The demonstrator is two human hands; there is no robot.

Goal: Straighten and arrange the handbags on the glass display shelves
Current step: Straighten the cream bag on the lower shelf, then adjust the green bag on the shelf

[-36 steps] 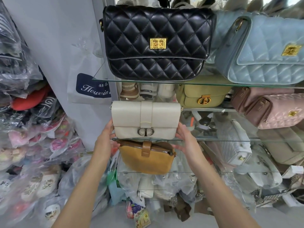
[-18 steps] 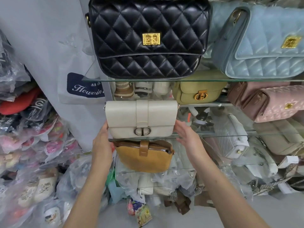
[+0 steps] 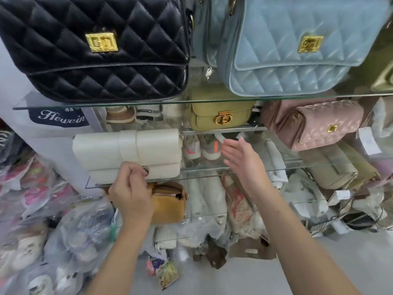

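A white handbag (image 3: 102, 150) stands at the left end of the middle glass shelf (image 3: 204, 174). My left hand (image 3: 129, 192) is in front of its lower flap, fingers curled and pinching at the metal clasp. My right hand (image 3: 242, 162) hovers flat beside the bag's right end, apart from it. On the top shelf (image 3: 212, 101) sit a black quilted bag (image 3: 95, 50) and a blue quilted bag (image 3: 297, 45). An olive bag (image 3: 219, 116) and a pink quilted bag (image 3: 319, 124) are behind and to the right. A tan bag (image 3: 170, 207) sits below, partly hidden by my left hand.
Plastic-wrapped shoes (image 3: 25, 209) are piled at the left. More wrapped goods (image 3: 204, 209) fill the lower shelves. A beige bag (image 3: 331, 169) lies at the lower right. Scraps and packets (image 3: 165, 271) lie on the grey floor.
Both hands have let go of the white bag's ends. The left moved to its clasp and curled there, and the right opened and drew away to the right. The view moved closer.
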